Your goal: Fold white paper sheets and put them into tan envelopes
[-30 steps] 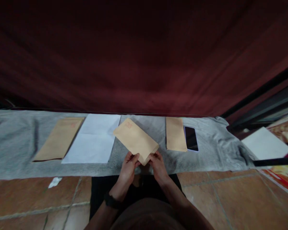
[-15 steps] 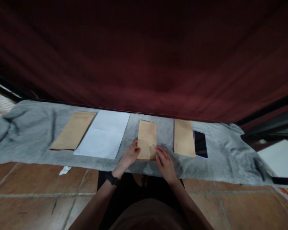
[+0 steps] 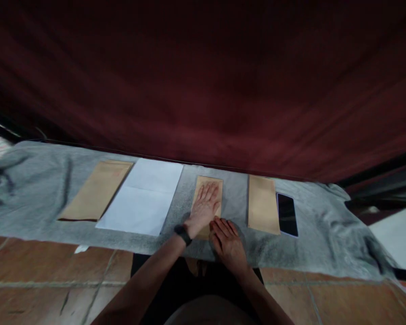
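Note:
A brown paper envelope [image 3: 209,179] lies flat on the grey cloth in front of me, partly covered by my hands. My left hand [image 3: 205,205] rests flat on the middle of it, fingers stretched toward its far end; a black band circles that wrist. At the envelope's near right edge lies my right hand [image 3: 226,237], palm down with its fingers extended, the tips touching the paper. Left of the envelope is a stack of white paper sheets [image 3: 142,196], with a pile of brown envelopes [image 3: 96,192] beyond it. To the right lie more brown envelopes [image 3: 263,204].
A phone [image 3: 287,214] lies beside the right-hand envelopes. The grey cloth [image 3: 318,239] covers the long, narrow surface and is rumpled at both ends. A dark red curtain [image 3: 203,90] hangs along its back edge. A white flat object [image 3: 401,237] is at far right.
My left hand has moved from the envelope's left edge onto its middle and flattened there. My right hand has shifted slightly down at the right edge. The view has tilted a little.

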`<state>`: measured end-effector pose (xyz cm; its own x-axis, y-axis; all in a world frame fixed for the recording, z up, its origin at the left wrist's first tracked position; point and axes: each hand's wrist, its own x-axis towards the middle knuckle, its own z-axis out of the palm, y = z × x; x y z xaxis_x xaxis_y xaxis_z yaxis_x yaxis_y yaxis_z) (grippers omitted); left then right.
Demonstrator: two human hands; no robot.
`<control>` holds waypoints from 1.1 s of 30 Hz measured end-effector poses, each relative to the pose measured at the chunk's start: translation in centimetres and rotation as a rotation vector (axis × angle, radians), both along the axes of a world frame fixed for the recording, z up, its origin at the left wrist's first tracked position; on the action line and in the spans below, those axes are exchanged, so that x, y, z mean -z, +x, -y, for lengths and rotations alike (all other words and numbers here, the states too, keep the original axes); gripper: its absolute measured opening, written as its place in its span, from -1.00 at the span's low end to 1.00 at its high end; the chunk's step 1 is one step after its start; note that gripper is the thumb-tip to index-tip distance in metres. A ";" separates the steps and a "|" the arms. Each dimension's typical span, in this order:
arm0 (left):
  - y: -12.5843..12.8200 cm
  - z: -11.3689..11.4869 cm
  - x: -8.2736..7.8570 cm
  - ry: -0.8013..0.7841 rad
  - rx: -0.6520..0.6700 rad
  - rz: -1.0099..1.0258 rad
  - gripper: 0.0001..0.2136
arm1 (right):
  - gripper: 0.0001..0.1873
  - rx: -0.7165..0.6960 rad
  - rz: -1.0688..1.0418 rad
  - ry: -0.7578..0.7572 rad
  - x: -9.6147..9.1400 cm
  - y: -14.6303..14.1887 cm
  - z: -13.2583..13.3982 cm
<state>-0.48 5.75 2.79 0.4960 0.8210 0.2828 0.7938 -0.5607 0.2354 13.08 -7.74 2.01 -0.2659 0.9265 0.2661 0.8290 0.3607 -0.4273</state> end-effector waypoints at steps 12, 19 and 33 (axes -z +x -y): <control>-0.9 -4.0 2.6 -0.049 0.257 -0.113 -0.46 | -0.58 -0.006 0.063 0.002 -0.2 0.0 -0.2; -3.3 1.2 1.4 -0.039 0.302 -0.098 -0.48 | -0.54 -0.013 0.095 0.069 0.6 0.1 0.0; -7.4 9.8 0.2 -0.007 0.326 -0.130 -0.43 | -0.58 -0.058 -0.013 0.069 0.9 0.6 -2.3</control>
<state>-7.93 -4.02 2.61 0.7638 0.6152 0.1949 0.5969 -0.7883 0.1492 13.66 -5.42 1.08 -0.3146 0.8891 0.3325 0.8004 0.4368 -0.4106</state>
